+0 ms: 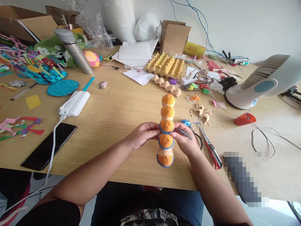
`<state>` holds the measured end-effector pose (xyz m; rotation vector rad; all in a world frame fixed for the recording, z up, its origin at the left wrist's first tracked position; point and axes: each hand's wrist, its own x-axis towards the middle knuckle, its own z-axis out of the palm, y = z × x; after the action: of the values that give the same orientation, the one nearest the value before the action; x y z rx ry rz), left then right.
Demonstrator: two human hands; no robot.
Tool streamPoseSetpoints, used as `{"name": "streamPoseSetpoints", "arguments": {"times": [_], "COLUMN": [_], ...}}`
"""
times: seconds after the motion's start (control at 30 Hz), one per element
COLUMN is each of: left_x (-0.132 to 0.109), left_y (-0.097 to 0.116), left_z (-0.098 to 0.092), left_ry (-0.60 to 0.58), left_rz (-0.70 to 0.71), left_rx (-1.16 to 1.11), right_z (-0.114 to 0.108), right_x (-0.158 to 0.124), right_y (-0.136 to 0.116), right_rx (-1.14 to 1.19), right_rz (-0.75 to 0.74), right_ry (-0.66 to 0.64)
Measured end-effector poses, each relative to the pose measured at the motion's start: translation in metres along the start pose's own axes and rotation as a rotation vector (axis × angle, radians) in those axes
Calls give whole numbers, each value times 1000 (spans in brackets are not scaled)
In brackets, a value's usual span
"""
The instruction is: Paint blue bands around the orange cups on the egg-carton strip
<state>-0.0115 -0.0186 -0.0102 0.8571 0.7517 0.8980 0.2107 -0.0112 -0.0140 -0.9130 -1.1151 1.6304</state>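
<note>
An orange-painted egg carton strip (167,111) stands lengthwise in the middle, a row of several rounded cups. Blue edging curves along the near rims of the three nearest cups. My left hand (143,135) pinches the strip's left side near the third cup from the far end. On the right side, my right hand (185,138) is closed at the same cup, its fingertips on the blue edging. A thin blue strand (184,133) sticks out over the right hand. Just beyond that hand lies a blue ball of material (185,122).
A red utility knife (213,151) and dark-handled scissors (199,139) lie right of my right hand. Further right are an orange cup (244,119) and a white fan (256,81). A power bank (75,103) and phone (49,146) lie left; a yellow egg tray (164,66) is behind.
</note>
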Motion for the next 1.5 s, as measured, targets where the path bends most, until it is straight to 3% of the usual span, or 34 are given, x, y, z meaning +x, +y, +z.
{"name": "streamPoseSetpoints", "arguments": {"times": [0.23,0.9,1.3,1.5], "left_x": [0,1,3,4], "left_y": [3,4,3,3], "left_z": [-4,-1,-6,-7], "left_ry": [-104,18,-91,-63], "left_rz": [64,65,77,116], "left_rx": [71,279,211,267], "right_z": [-2,1,-2,-4], "right_x": [0,-1,2,2], "right_y": [3,-3,-1,2], "right_rx": [-16,-88,-54,29], "right_rz": [-1,-38,-29,-1], "right_ry": [5,-8,-24,-67]}}
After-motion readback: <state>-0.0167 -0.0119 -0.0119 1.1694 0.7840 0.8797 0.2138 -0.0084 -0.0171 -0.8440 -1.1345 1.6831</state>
